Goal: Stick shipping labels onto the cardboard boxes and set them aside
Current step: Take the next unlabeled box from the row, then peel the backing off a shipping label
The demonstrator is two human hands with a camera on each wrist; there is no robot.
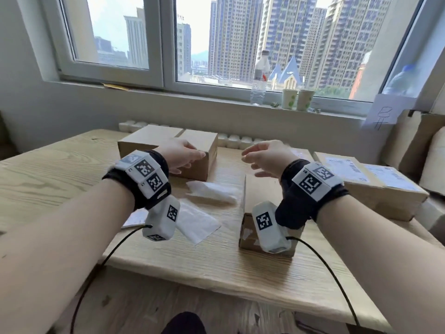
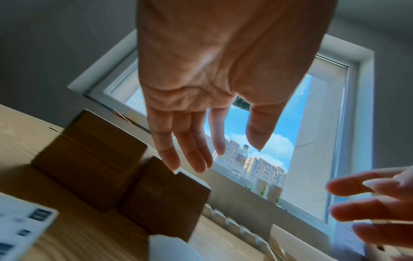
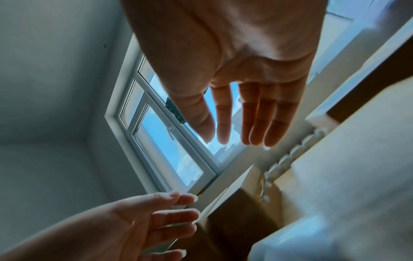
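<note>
Two plain cardboard boxes stand side by side at the back of the wooden table (image 1: 72,179), a wide one (image 1: 149,137) and a narrower one (image 1: 202,147) (image 2: 165,197). My left hand (image 1: 185,157) (image 2: 196,137) is open with straight fingers over the narrower box's near right corner; I cannot tell if it touches. My right hand (image 1: 262,157) (image 3: 236,120) hangs open in the air and holds nothing. A small box (image 1: 261,194) sits under my right wrist. Two labelled boxes (image 1: 375,186) lie at the right. A printed label sheet (image 2: 22,227) lies near my left wrist.
White backing papers (image 1: 212,192) (image 1: 197,222) lie between the boxes. A water bottle (image 1: 260,78) and two paper cups (image 1: 297,99) stand on the window sill. A radiator (image 1: 238,141) runs behind the table. Flat cardboard (image 1: 414,143) leans at the far right.
</note>
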